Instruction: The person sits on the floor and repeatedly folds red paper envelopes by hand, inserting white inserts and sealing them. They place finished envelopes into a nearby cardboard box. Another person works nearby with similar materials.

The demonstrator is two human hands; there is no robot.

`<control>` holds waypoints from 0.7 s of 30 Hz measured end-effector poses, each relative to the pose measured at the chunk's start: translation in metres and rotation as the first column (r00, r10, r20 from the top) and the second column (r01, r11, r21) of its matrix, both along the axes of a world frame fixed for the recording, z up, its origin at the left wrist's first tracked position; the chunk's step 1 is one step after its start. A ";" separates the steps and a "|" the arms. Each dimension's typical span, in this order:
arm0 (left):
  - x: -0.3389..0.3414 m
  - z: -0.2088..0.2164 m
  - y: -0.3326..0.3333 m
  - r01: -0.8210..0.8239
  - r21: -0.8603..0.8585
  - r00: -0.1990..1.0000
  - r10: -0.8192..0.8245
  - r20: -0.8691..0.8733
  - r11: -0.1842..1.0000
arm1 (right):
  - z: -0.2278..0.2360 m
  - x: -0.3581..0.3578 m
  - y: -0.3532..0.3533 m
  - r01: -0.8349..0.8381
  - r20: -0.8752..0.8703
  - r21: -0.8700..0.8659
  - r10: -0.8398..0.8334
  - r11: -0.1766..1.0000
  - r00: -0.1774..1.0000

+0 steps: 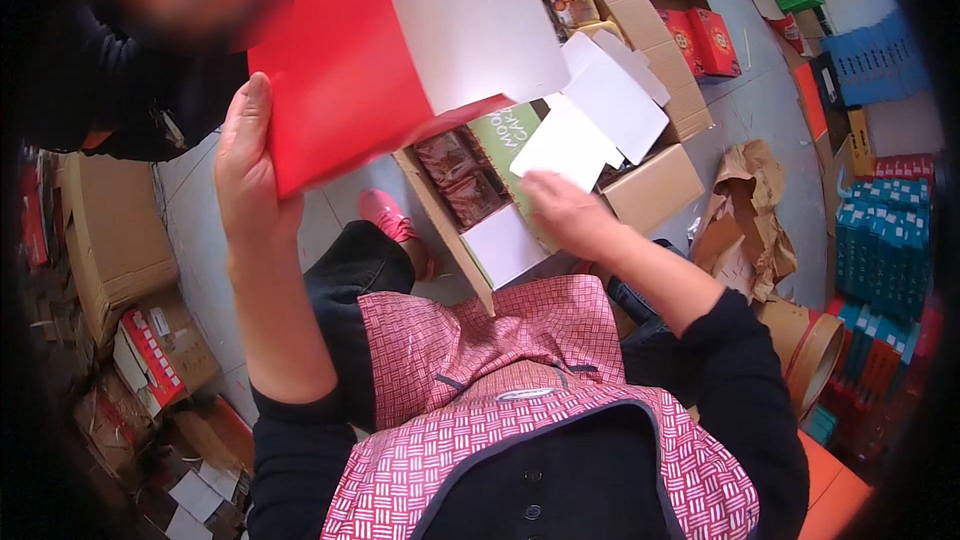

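Raised at the upper left, my left hand (258, 160) is closed on the edge of a red cardboard box (340, 60), thumb on its red face. The box's pale inner side shows on the right. Below and to the right, my right hand (570, 215) reaches over an open brown carton (655, 190), with curled fingers against the lower edge of a white box flap (565, 145); its fingertips are partly hidden. In the carton are a green printed box (503, 135), dark wrapped packs (460, 180) and another white flap (625, 110).
Another person in dark clothes (150, 70) is close at the upper left. Red boxes (712, 40) stand beyond the carton. Crumpled brown paper (745, 210) and a cardboard drum (800, 350) lie at right, near stacked teal boxes (880, 250). Brown cartons (120, 230) line the left side.
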State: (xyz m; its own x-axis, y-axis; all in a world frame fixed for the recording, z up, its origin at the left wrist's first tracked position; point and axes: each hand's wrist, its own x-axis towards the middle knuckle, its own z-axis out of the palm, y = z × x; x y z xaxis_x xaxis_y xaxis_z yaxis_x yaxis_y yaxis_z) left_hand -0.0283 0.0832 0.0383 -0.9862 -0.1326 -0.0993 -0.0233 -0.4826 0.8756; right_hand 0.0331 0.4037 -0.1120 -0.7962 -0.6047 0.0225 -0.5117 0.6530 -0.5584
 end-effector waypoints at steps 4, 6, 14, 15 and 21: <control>-0.003 0.001 0.006 -0.066 0.009 0.998 0.066 0.006 0.998 | -0.049 -0.016 -0.095 -0.192 0.123 0.278 0.164 0.941 0.979; 0.001 0.007 0.010 -0.067 -0.037 0.997 0.069 0.037 0.997 | -0.073 -0.037 -0.117 -0.264 0.450 0.498 0.014 0.826 0.893; 0.007 -0.003 0.008 -0.082 0.047 0.996 0.081 0.021 0.996 | -0.044 -0.058 -0.118 -0.859 0.768 0.363 0.407 0.361 0.495; 0.010 -0.004 0.007 -0.086 0.050 0.996 0.085 0.034 0.995 | -0.024 -0.059 -0.125 -0.910 0.818 0.312 0.411 0.274 0.404; 0.012 -0.002 0.009 -0.026 0.099 1.000 0.025 0.003 0.995 | -0.036 -0.023 -0.100 -0.775 0.599 0.516 0.493 0.366 0.632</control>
State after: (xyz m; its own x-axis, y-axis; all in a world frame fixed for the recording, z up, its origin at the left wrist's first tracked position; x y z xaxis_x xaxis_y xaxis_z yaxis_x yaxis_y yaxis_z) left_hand -0.0167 0.0924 0.0366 -0.9824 -0.1472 -0.1148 -0.0113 -0.5669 0.8237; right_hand 0.0104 0.3032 -0.1476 -0.0337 -0.6314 -0.7747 -0.8483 0.4279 -0.3119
